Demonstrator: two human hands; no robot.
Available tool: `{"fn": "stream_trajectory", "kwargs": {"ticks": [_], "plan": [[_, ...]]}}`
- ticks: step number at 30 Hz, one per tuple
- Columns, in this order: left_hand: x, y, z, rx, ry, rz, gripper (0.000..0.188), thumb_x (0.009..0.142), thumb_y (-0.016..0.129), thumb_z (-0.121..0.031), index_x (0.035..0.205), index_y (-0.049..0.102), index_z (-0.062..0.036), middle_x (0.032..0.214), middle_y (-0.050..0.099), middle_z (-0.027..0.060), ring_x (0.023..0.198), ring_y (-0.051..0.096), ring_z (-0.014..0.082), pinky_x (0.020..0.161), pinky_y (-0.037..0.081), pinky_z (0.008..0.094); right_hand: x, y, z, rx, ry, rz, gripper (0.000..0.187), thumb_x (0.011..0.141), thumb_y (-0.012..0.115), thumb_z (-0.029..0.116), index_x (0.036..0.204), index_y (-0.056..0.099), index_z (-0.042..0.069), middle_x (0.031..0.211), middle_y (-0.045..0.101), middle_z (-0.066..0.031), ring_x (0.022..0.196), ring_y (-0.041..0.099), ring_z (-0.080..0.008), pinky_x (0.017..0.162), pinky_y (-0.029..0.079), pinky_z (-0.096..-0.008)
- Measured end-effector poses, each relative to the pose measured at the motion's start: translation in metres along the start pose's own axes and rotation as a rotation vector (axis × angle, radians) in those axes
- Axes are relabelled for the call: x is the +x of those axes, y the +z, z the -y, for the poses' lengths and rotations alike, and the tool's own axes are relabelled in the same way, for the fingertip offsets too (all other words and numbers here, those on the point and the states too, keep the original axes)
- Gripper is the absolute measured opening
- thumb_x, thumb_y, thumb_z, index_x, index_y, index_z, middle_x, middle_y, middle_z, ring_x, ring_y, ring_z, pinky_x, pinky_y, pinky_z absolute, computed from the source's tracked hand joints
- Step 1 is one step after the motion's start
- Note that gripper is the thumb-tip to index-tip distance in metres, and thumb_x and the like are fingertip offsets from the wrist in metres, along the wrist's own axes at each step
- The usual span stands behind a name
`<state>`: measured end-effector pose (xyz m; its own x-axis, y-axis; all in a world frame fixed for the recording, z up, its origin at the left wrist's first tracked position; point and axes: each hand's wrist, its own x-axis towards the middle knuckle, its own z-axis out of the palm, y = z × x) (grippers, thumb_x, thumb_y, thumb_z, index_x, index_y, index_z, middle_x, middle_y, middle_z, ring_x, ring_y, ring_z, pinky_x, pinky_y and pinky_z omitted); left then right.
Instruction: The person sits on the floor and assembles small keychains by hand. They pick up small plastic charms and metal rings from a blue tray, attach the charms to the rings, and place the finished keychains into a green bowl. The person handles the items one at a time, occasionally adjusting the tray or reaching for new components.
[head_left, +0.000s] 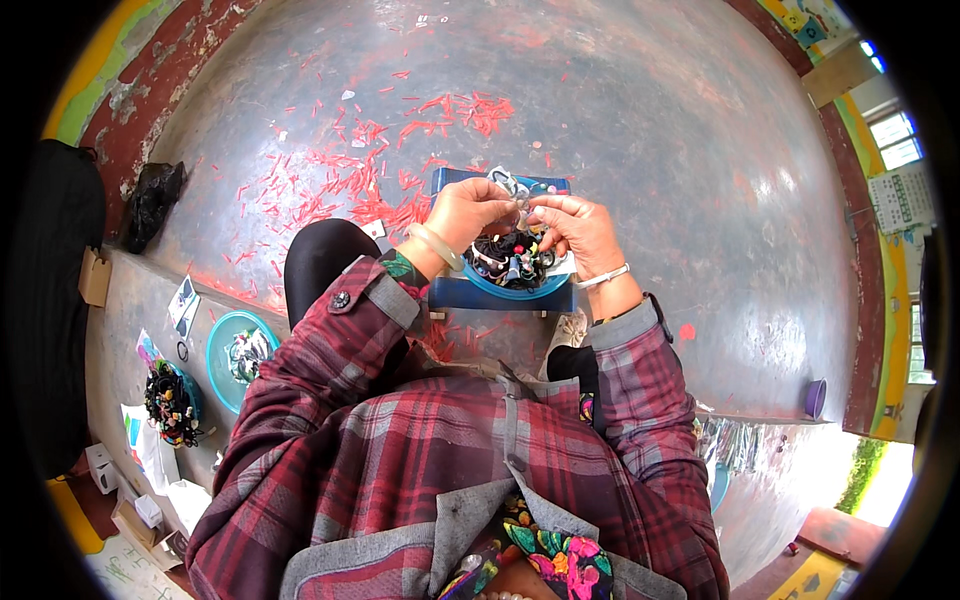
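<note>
My left hand point(465, 212) and my right hand point(580, 235) meet above a blue bowl point(515, 294), fingers of both closed in a pinch. Between the fingertips is a pale, shiny looped thing point(508, 183); whether it is clear plastic or a light band I cannot make out. Black hair ties point(510, 255) with small coloured beads and charms fill the bowl just under my hands. The bowl stands on a low blue stool point(455, 293) in front of me. Partly hidden by my fingers, a few small pieces lie on the stool's far edge.
Red strips point(350, 175) are scattered over the grey floor ahead and left. At my left stand a turquoise basin point(216, 372) with whitish pieces and a heap of dark beaded hair ties point(172, 405). A black plastic bag point(155, 205) lies farther left; a purple cup point(816, 399) stands right.
</note>
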<state>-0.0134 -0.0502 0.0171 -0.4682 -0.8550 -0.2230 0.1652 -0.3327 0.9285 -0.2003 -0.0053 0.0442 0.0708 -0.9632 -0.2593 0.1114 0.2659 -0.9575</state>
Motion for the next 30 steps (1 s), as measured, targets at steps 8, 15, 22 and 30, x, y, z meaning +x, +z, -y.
{"fn": "stream_trajectory", "kwargs": {"ticks": [8, 15, 22, 30], "plan": [[-0.001, 0.005, -0.001, -0.052, 0.017, 0.054, 0.019, 0.086, 0.055, -0.005, 0.100, 0.058, 0.0074, 0.095, 0.064, 0.0158, 0.085, 0.064, 0.0207, 0.078, 0.052, 0.0290, 0.000, -0.007, -0.002, 0.124, 0.095, 0.045, 0.022, 0.081, 0.063, 0.015, 0.094, 0.063, -0.003, 0.082, 0.065, -0.0099, 0.047, 0.056, -0.0076, 0.036, 0.037, -0.0147], [-0.001, 0.003, 0.000, -0.066, 0.040, 0.040, 0.023, 0.088, 0.053, -0.008, 0.103, 0.058, 0.0079, 0.096, 0.063, 0.0163, 0.087, 0.063, 0.0217, 0.078, 0.052, 0.0299, 0.000, -0.002, 0.000, 0.084, 0.021, 0.013, 0.023, 0.081, 0.063, 0.016, 0.095, 0.063, -0.002, 0.083, 0.065, -0.0105, 0.044, 0.052, -0.0066, 0.035, 0.036, -0.0152], [-0.009, 0.007, -0.009, -0.011, 0.022, 0.096, 0.024, 0.088, 0.053, -0.011, 0.106, 0.058, 0.0055, 0.097, 0.063, 0.0137, 0.088, 0.063, 0.0194, 0.077, 0.052, 0.0289, 0.002, -0.016, -0.002, -0.027, 0.075, 0.136, 0.026, 0.080, 0.065, 0.022, 0.094, 0.065, 0.001, 0.065, 0.061, -0.0037, 0.042, 0.051, -0.0056, 0.037, 0.033, -0.0165], [-0.007, 0.006, -0.005, 0.052, 0.044, 0.093, 0.025, 0.087, 0.056, -0.011, 0.107, 0.059, 0.0030, 0.098, 0.063, 0.0106, 0.084, 0.062, 0.0164, 0.073, 0.053, 0.0264, -0.002, -0.009, 0.007, -0.091, 0.041, 0.105, 0.033, 0.085, 0.059, 0.032, 0.097, 0.064, 0.002, 0.071, 0.064, -0.0047, 0.048, 0.055, -0.0061, 0.039, 0.036, -0.0158]]}}
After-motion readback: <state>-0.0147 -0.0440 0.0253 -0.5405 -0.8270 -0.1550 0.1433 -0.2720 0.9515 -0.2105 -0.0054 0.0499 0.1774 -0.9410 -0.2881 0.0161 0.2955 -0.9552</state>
